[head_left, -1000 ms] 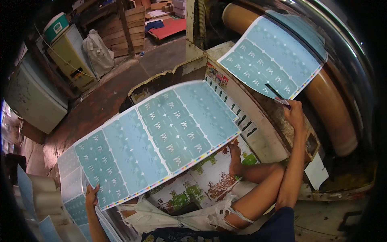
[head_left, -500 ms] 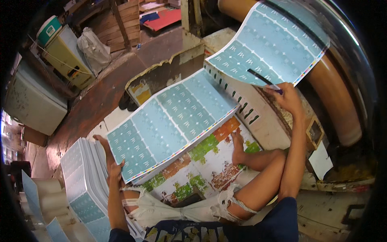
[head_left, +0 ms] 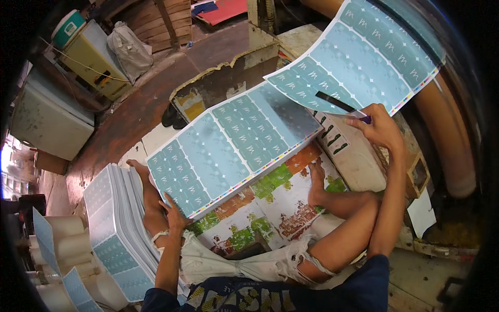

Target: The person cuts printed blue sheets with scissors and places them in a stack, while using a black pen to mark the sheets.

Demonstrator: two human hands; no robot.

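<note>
A teal and light-blue printed sheet point(head_left: 364, 65) slopes down from the machine at the upper right, its lower edge over a stack of like sheets point(head_left: 223, 140). My right hand point(head_left: 382, 130) is closed around a flat black strip point(head_left: 335, 101) with a purple end, at the sheet's lower right corner. The strip lies over the sheet's face. Whether my fingers also pinch the sheet cannot be made out. My left hand point(head_left: 176, 214) rests at the stack's near left corner, fingers stretched out and apart, touching the edge.
A thick second stack of printed sheets point(head_left: 117, 234) stands at the left beside my leg. A large shiny roller point(head_left: 447, 125) curves along the right. Loose white paper point(head_left: 420, 214) hangs below it. A white sack point(head_left: 127, 52) and a yellow cabinet point(head_left: 99, 67) stand at the far left.
The view has shifted a little, moving the scene rightward. My left hand has changed its hold at the stack corner, its fingers now more spread. My right hand still grips the black strip by the sheet.
</note>
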